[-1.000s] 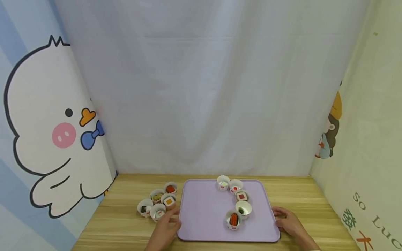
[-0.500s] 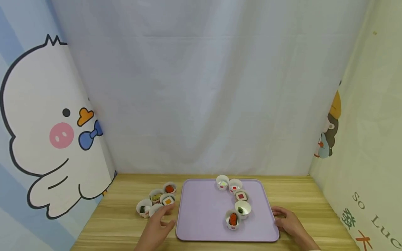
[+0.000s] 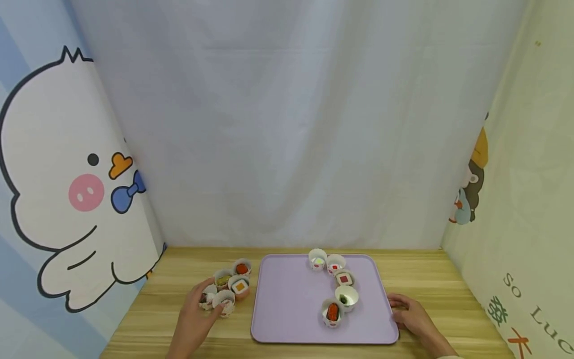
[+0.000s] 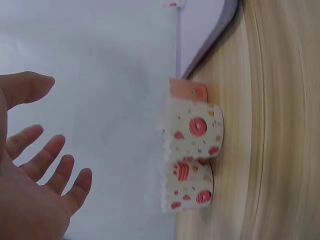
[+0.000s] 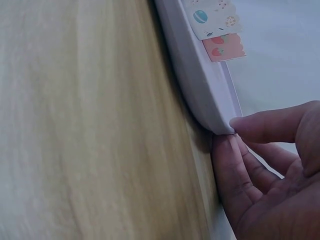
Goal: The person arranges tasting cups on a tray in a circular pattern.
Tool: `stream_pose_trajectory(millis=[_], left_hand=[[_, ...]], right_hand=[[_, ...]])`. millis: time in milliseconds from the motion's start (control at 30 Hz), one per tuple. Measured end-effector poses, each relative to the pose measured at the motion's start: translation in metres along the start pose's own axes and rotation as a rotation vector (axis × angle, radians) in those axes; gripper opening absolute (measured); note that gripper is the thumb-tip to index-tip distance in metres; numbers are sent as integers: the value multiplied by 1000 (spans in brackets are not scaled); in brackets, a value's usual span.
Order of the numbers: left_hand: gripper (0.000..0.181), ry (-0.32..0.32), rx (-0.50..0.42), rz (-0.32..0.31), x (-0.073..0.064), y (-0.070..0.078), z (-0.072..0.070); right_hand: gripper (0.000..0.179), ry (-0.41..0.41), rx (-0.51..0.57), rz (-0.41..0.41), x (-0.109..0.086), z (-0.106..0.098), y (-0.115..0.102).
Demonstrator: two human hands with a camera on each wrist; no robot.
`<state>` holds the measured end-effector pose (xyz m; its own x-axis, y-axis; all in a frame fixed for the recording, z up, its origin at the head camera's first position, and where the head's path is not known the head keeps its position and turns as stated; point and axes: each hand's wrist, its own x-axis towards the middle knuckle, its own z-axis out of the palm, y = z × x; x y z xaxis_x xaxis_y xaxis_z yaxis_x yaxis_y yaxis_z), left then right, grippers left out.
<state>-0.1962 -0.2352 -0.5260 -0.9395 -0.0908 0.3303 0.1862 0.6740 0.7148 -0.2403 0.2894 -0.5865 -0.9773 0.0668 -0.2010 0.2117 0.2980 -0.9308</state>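
Note:
My left hand (image 3: 193,314) hovers over a cluster of paper baking cups left of the tray, fingers spread and holding nothing. In the head view its thumb overlaps the near white cup (image 3: 224,303), and its fingertips overlap the leftmost cup (image 3: 207,299). From the left wrist view the hand (image 4: 35,190) appears apart from the donut-printed cup (image 4: 195,130). Sushi-like pieces sit in the cups, one with an orange square (image 3: 239,286). My right hand (image 3: 414,319) pinches the right rim of the lilac tray (image 3: 287,304), thumb on top and fingers beneath.
On the tray's right half stands a curved row of several cups, including one with an orange-red topped piece (image 3: 332,313) and one with something green (image 3: 347,298). The wood-grain table (image 3: 161,304) is backed by a pale curtain (image 3: 287,149), with printed cloths at both sides.
My left hand has left the tray's left edge and moved left over the cup cluster. My right hand stays at the tray's right rim.

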Motion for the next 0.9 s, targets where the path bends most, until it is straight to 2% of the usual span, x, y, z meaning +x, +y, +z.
stream_pose_trajectory(millis=[133, 300, 533, 767, 900], left_hand=[[64, -26, -14, -46, 6, -12, -10], [75, -90, -62, -138, 12, -26, -21], [93, -181, -201, -258, 19, -45, -28], [93, -291, -157, -306, 28, -64, -27], [91, -322, -137, -299, 31, -76, -22]], right_hand=[[62, -2, -7, 2, 1, 0, 1], [62, -7, -2, 6, 1, 0, 1], [63, -10, 2, 2, 1, 0, 1], [63, -15, 7, -11, 1, -1, 2], [62, -15, 7, -9, 1, -1, 2]])
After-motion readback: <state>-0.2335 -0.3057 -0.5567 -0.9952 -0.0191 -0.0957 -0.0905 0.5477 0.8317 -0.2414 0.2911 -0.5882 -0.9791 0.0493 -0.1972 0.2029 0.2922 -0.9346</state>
